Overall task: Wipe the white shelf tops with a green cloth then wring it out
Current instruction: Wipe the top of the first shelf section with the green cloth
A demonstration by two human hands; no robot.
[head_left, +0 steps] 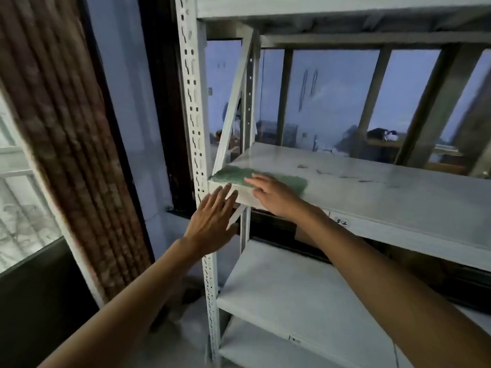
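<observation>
A: where's the cloth (268, 179) rn?
B: flat on the shelf (372, 187), left corner. R hand (273, 193) on it, fingers spread. L hand (212, 216) splayed too, holding nothing, by the post (192, 102).

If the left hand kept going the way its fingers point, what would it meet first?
Most likely the front edge of the white shelf at its left corner, just below the green cloth. The left hand, open, looks about to touch that edge; depth is unclear.
</observation>
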